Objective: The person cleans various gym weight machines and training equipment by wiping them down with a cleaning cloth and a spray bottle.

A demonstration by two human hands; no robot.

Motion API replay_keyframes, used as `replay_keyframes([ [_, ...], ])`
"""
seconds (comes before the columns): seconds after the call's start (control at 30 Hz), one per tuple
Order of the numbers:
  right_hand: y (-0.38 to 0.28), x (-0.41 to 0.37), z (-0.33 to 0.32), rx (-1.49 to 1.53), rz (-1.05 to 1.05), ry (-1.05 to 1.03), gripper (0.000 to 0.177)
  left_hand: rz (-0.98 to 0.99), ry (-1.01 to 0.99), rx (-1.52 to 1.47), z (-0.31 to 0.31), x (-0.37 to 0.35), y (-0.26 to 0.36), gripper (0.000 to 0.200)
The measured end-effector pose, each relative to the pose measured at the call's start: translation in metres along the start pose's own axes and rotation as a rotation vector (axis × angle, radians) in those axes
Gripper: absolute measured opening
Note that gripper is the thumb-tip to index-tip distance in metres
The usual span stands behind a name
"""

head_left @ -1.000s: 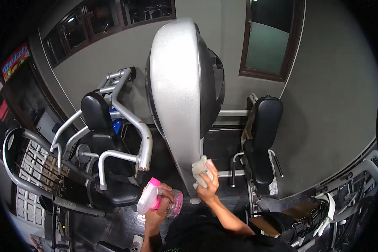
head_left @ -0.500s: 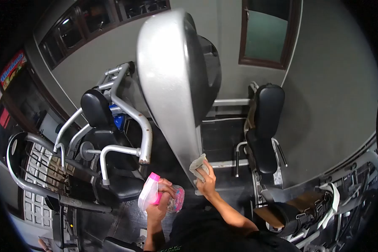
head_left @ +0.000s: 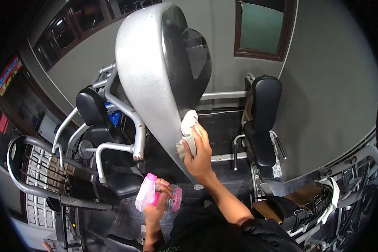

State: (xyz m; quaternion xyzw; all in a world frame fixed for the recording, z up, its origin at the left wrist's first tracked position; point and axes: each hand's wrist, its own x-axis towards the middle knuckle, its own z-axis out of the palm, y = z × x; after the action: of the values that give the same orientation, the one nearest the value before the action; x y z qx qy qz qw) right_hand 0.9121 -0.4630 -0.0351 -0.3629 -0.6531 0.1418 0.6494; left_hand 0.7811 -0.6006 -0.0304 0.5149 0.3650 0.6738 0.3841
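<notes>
My right hand (head_left: 200, 153) presses a pale crumpled cloth (head_left: 190, 126) against the side edge of the tall silver machine column (head_left: 149, 88), below its black rounded cover (head_left: 185, 63). Low and left of it, my left hand (head_left: 158, 199) is wrapped round the neck of a spray bottle with a pink and white head (head_left: 146, 194). The bottle's clear body, with a colourful label (head_left: 175, 199), shows to the right of the fingers.
A machine with a black seat (head_left: 121, 185) and silver bars (head_left: 113, 148) stands on the left. On the right are a black padded seat (head_left: 266, 101) and a rack with black straps (head_left: 300, 210). Behind is a grey wall (head_left: 327, 92).
My right hand and the cloth have moved up along the column's edge. The column appears larger and shifted left. My left hand still holds the bottle, nearly in place.
</notes>
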Motion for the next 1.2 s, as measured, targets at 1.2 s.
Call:
replay_keyframes([
  [1.2,0.013,-0.047,-0.006,0.099,0.319,-0.1,0.042,-0.074,-0.013,0.127,0.007,-0.002,-0.011,0.037],
])
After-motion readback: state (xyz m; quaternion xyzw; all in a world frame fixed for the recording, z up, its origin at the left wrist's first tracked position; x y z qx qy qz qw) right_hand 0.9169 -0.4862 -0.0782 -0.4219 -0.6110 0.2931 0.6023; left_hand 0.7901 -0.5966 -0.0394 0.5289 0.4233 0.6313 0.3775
